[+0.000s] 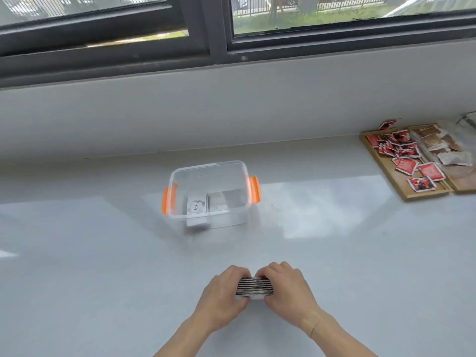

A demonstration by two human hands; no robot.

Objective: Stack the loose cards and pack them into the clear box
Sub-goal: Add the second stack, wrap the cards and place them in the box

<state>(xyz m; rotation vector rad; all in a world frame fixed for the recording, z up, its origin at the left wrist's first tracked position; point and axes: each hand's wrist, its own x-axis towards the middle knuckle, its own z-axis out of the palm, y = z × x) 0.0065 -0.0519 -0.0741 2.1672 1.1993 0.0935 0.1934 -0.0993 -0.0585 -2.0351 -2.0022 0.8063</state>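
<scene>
Both hands, left hand and right hand, pinch the card stack between their fingers on the counter, at 6 o'clock from the clear box.

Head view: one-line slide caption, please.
Both hands, left and right, square a card stack before the clear box.

Bright, even daylight enters through the window at the top and throws pale glare patches across the glossy white countertop. Shadows are faint and soft. The whole frame is slightly blurred, and the wide-angle lens bends the window frame and counter edge toward the borders.
</scene>
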